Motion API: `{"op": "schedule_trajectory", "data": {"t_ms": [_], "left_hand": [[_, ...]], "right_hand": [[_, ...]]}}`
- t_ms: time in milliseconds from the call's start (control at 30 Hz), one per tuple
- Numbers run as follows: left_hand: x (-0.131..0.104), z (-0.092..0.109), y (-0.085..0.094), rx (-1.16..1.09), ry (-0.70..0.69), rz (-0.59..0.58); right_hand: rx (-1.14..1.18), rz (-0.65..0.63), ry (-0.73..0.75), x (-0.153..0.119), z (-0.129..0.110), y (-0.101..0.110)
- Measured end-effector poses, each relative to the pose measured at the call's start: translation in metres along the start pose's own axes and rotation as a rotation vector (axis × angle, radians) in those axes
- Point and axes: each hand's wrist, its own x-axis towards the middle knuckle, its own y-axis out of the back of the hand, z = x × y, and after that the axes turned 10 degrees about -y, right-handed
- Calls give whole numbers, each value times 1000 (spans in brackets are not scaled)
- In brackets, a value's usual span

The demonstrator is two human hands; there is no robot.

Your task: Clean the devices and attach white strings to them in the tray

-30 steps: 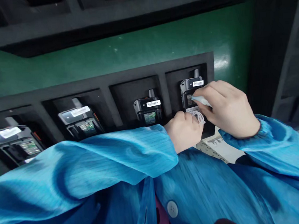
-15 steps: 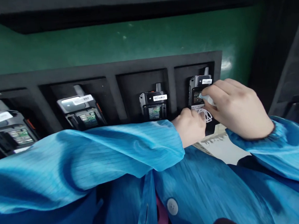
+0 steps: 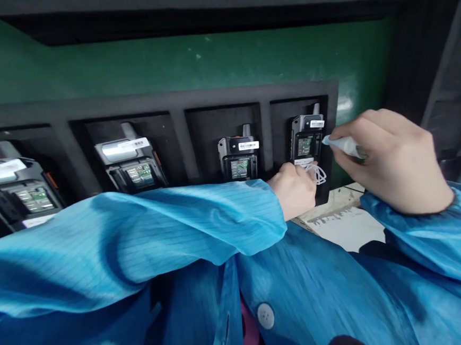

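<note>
At the right end of the tray, a two-way radio with a stubby antenna lies with its back bay uncovered, showing a metal and green circuit area. My left hand is closed over its lower end, by a looped white cord; the exact finger contact is hidden. Just right of this radio, my right hand pinches a small white tube with a pale blue tip. That tip points left at the radio, apart from its open bay.
The black compartment tray holds several similar radios, including one in the neighbouring compartment. Behind it runs a green surface, with another black tray beyond. A white sheet lies below my right hand.
My right hand has drawn the tube right, away from the radio's open bay, uncovering it. My left hand stays at the radio's lower end. The view has shifted slightly.
</note>
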Motion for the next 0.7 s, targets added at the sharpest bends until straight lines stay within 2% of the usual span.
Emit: {"op": "schedule_trajectory", "data": {"t_ms": [133, 267, 333, 400, 467, 533, 600, 700], "left_hand": [[0, 0, 1, -38, -3, -21], [6, 0, 1, -51, -2, -45], [7, 2, 2, -37, 9, -49], [0, 6, 5, 0, 15, -2], [-17, 13, 10, 78, -15, 129], [-43, 20, 15, 173, -47, 280], [-73, 21, 17, 241, -82, 350], [-111, 12, 12, 332, -108, 366]], "right_hand": [[-41, -69, 102, 4, -6, -12], [-149, -131, 122, 5, -4, -15], [-157, -88, 120, 3, 0, -11], [-132, 26, 65, 1, 0, -6], [-63, 157, -20, 0, -4, -3], [68, 214, -48, 1, -15, -2], [265, 163, -3, 4, -30, -4], [498, 16, 108, 14, -54, -10]]}}
